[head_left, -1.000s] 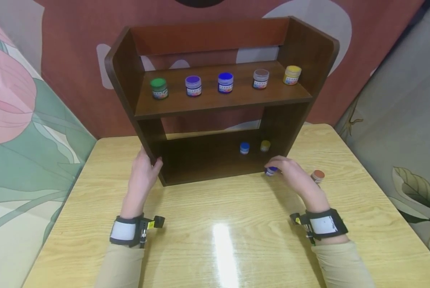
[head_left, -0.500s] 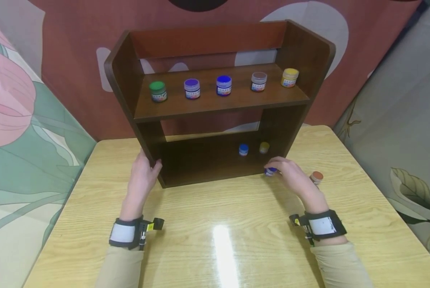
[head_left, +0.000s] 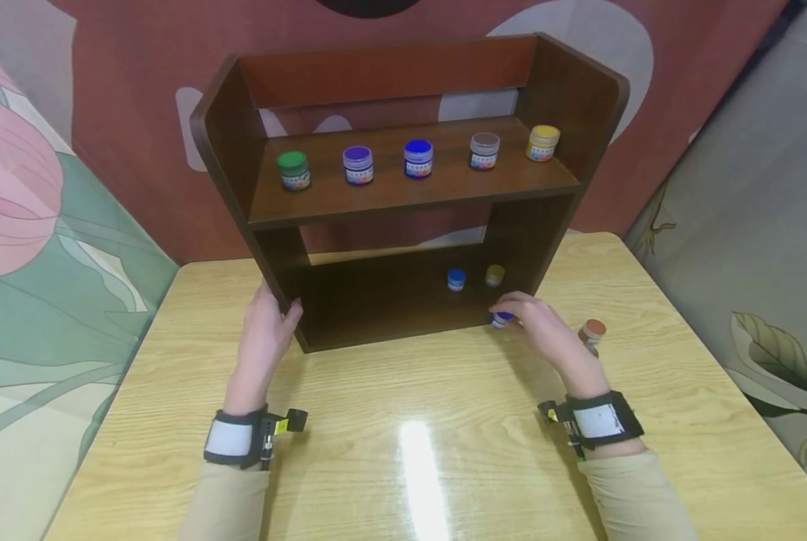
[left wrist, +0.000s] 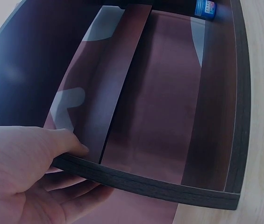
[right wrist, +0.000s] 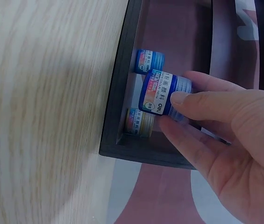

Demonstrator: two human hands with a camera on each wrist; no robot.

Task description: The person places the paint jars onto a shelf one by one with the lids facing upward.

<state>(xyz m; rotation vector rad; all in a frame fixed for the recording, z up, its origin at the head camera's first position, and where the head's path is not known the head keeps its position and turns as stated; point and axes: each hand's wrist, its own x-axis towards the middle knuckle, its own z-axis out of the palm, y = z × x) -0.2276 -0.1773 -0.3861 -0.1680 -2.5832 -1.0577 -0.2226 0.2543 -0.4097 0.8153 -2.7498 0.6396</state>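
A dark brown two-tier shelf (head_left: 403, 207) stands on the table. My left hand (head_left: 266, 323) grips the lower part of its left side panel, thumb inside and fingers outside in the left wrist view. At the shelf's lower right front, my right hand (head_left: 535, 323) pinches a dark blue paint jar (right wrist: 159, 92) by its lid. On the bottom board behind that jar are a lighter blue paint jar (head_left: 456, 279) and a yellow-brown paint jar (head_left: 494, 275). An orange-brown-lidded paint jar (head_left: 591, 331) stands on the table right of my right hand, partly hidden by it.
Along the upper board stand a green jar (head_left: 294, 170), a purple jar (head_left: 358, 165), a blue jar (head_left: 418, 158), a clear-lidded dark jar (head_left: 484, 151) and a yellow jar (head_left: 542, 143). Behind the shelf hangs a patterned red cloth (head_left: 133, 150). The wooden table (head_left: 349, 443) spreads in front.
My right hand has moved slightly left with the dark blue paint jar, along the shelf's front edge. My left hand keeps its hold on the side panel.
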